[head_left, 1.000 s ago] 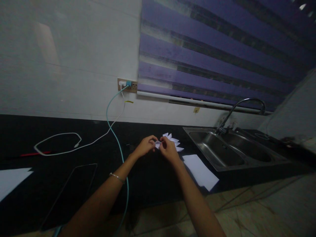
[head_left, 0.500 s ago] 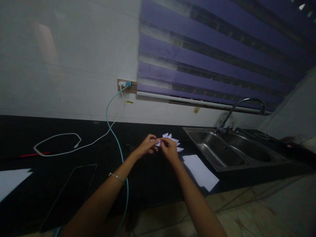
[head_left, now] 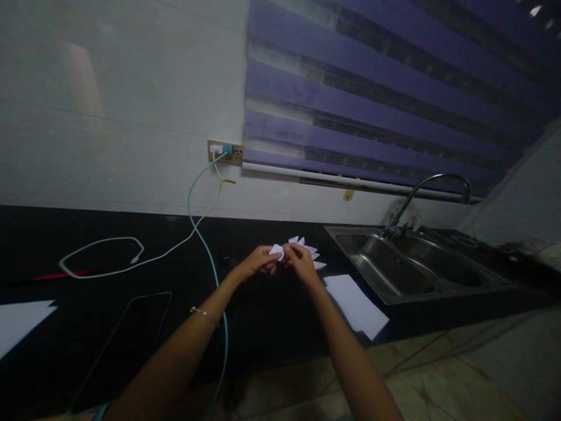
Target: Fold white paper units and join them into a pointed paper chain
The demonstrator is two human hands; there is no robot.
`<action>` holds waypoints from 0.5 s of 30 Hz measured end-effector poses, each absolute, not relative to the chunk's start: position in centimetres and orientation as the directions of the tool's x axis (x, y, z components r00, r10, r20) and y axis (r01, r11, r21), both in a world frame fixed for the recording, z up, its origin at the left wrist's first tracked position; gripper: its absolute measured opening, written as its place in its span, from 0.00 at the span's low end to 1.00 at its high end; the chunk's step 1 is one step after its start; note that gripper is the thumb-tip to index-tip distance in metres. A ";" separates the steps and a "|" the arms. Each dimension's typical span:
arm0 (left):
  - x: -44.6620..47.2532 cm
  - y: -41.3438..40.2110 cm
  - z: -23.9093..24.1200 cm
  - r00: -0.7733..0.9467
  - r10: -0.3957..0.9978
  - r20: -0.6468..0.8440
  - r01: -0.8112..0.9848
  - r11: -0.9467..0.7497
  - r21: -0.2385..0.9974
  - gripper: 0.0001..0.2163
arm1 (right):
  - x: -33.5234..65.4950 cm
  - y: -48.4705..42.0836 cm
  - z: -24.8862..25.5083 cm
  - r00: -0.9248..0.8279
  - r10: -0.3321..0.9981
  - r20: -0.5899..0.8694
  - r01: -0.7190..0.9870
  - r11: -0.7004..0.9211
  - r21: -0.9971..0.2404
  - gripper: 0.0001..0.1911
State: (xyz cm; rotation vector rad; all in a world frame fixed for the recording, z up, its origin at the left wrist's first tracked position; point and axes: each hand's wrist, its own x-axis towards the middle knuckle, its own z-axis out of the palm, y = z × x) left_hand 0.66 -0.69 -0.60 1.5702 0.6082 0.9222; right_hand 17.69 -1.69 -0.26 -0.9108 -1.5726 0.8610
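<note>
A small folded piece of white paper (head_left: 276,250) is held up between my two hands over the black counter. My left hand (head_left: 258,261) pinches it, with the thumb lying across its lower edge. The fingertips of my right hand (head_left: 300,261) are closed at the paper's right side; they hide that end. Just behind my right hand, several folded white paper pieces (head_left: 319,265) with pointed tips lie in a row on the counter. A stack of white paper sheets (head_left: 357,307) rests right of my right forearm.
A double steel sink (head_left: 394,266) with a curved faucet (head_left: 421,184) is at the right. A teal cable (head_left: 209,252) crosses beneath my left forearm. Further left lie a white cable (head_left: 164,255), a red pen-like object (head_left: 56,276), a dark flat rectangular object (head_left: 127,345) and more white paper (head_left: 21,321).
The paper piece has turned up and now shows a broad white face between my hands. My left hand has shifted slightly left and its fingers have drawn in around the paper.
</note>
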 end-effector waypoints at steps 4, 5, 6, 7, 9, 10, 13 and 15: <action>0.7 -0.5 -1.0 0.612 0.768 0.190 -0.053 -0.199 0.978 0.17 | 17.8 -1.6 -0.4 -0.199 0.895 0.400 0.145 0.430 -0.891 0.12; 0.7 -0.5 -1.0 0.616 0.765 0.187 -0.047 -0.202 0.978 0.17 | 17.8 -1.7 -0.3 -0.206 0.893 0.401 0.148 0.433 -0.889 0.12; 0.7 -0.5 -1.0 0.618 0.763 0.189 -0.043 -0.207 0.977 0.17 | 17.9 -1.7 -0.3 -0.208 0.891 0.404 0.151 0.437 -0.887 0.12; 0.8 -0.6 -0.9 0.618 0.762 0.194 -0.040 -0.216 0.976 0.17 | 17.9 -1.8 -0.2 -0.206 0.889 0.408 0.159 0.442 -0.883 0.12; 0.8 -0.8 -0.7 0.621 0.758 0.200 -0.020 -0.240 0.970 0.17 | 18.0 -1.8 -0.1 -0.195 0.887 0.418 0.179 0.451 -0.874 0.12; 0.8 -1.0 -0.5 0.623 0.757 0.197 -0.007 -0.247 0.969 0.18 | 18.0 -1.8 -0.2 -0.189 0.886 0.423 0.188 0.455 -0.870 0.13; 0.8 -1.2 -0.4 0.644 0.747 0.166 0.027 -0.239 0.971 0.20 | 18.1 -1.5 -0.3 -0.165 0.883 0.438 0.193 0.465 -0.864 0.13; 0.9 -1.2 -0.4 0.663 0.736 0.138 0.062 -0.238 0.969 0.21 | 18.2 -1.4 -0.4 -0.147 0.880 0.452 0.180 0.473 -0.862 0.13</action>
